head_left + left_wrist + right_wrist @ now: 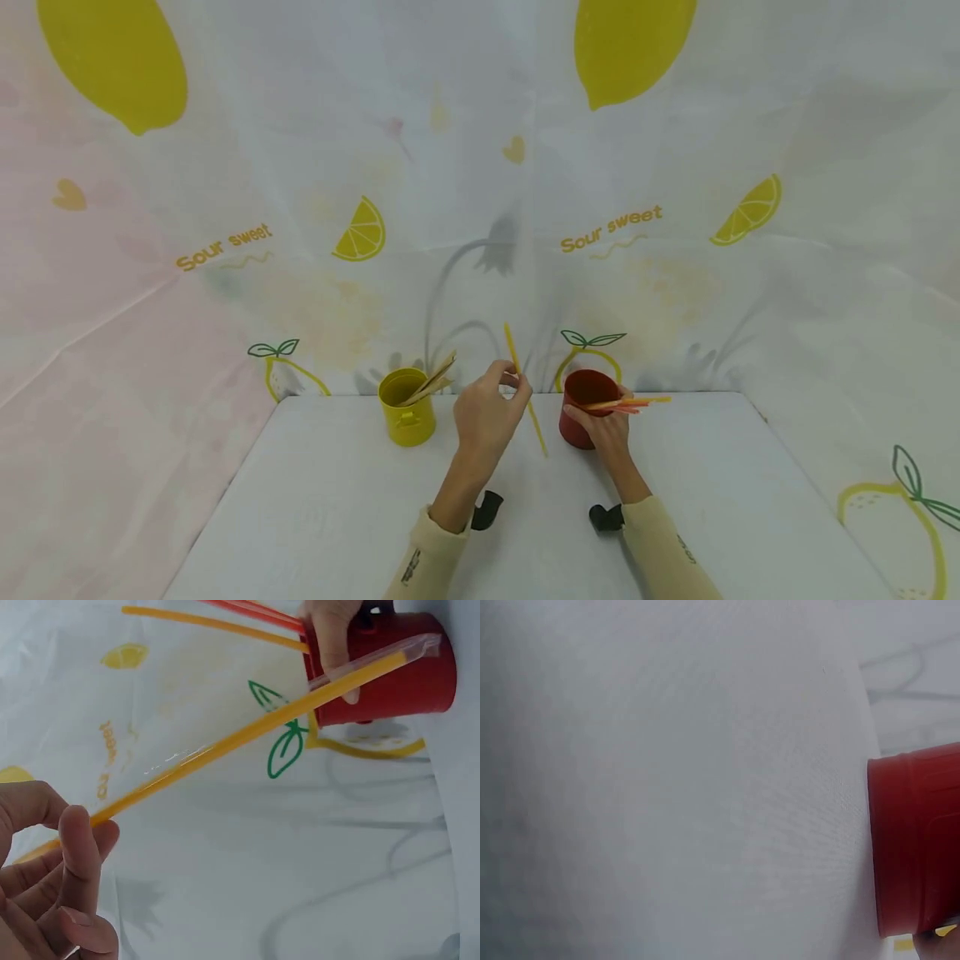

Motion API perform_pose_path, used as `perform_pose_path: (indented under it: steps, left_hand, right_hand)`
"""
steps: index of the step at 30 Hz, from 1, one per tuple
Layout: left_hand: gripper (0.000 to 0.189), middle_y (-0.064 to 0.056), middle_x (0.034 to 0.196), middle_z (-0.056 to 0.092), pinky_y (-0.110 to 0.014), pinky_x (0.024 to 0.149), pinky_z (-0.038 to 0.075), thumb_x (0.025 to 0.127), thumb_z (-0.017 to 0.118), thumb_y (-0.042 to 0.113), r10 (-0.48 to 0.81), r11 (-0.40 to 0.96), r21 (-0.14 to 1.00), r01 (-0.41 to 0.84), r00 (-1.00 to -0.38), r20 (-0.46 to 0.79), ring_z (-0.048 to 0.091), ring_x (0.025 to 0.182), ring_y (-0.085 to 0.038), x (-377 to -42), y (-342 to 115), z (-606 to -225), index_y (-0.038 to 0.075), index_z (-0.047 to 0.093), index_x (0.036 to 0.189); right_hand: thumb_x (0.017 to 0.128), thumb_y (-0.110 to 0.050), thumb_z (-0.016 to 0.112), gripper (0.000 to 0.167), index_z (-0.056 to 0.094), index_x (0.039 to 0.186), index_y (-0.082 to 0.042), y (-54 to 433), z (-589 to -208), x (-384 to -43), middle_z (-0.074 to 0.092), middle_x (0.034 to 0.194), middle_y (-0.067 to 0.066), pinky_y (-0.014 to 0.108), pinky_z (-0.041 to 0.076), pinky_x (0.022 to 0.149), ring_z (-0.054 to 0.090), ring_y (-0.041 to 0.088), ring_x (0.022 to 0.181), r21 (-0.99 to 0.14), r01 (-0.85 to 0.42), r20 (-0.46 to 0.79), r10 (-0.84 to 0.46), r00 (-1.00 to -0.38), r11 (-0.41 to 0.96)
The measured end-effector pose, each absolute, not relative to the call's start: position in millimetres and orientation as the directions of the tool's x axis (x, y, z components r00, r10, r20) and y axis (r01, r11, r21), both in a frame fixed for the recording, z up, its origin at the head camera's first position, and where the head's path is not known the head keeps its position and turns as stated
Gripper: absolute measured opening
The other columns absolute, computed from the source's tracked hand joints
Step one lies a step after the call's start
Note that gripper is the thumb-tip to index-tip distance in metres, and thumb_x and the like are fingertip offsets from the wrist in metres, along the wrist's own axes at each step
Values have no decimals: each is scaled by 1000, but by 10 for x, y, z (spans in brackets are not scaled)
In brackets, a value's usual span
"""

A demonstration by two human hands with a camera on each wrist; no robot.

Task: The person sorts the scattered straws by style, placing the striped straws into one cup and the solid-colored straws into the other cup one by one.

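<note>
My left hand (487,412) pinches a yellow-orange drinking straw (537,429) in a clear wrapper between thumb and fingers. The straw slants across the space between the two cups, and in the left wrist view its wrapped end passes in front of the red cup (405,682). My right hand (609,429) grips that red cup, thumb across its near side. Several orange and red straws (630,405) lean out over the cup's right rim. In the right wrist view only part of the cup (915,847) and a fingertip show.
A yellow cup (408,427) with a small handle stands to the left, holding several thin pale sticks (435,383). Both cups are near the back edge of the white table (337,500). A lemon-printed cloth (450,292) hangs behind.
</note>
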State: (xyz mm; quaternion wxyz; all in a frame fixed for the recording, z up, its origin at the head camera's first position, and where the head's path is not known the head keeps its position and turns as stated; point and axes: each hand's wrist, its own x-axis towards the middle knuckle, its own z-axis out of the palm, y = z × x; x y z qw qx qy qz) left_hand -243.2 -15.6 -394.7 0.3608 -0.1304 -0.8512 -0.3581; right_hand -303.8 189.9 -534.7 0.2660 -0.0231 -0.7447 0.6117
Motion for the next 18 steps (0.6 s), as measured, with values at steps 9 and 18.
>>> perform_pose_path:
  steps: [9, 18]
  left_hand:
    - [6, 2, 85, 74, -18, 43, 44, 88, 71, 16, -124, 589, 508, 629, -551, 826, 57, 46, -5, -2423, -83, -3848, 12, 69, 92]
    - [9, -1, 93, 74, -15, 41, 42, 88, 73, 11, -155, 427, 537, 728, -526, 836, 50, 42, -3, -2398, 40, -3826, 11, 73, 97]
  right_hand:
    - [70, -13, 88, 91, 30, 139, 2, 1896, -5343, -3046, 48, 134, 19, 41, 42, 97, 46, 31, 120, -910, -311, 397, 360, -844, 275]
    - [73, -13, 87, 90, 29, 139, 1, 1902, -5341, -3040, 47, 136, 19, 48, 41, 100, 44, 32, 124, -913, -291, 383, 350, -855, 287]
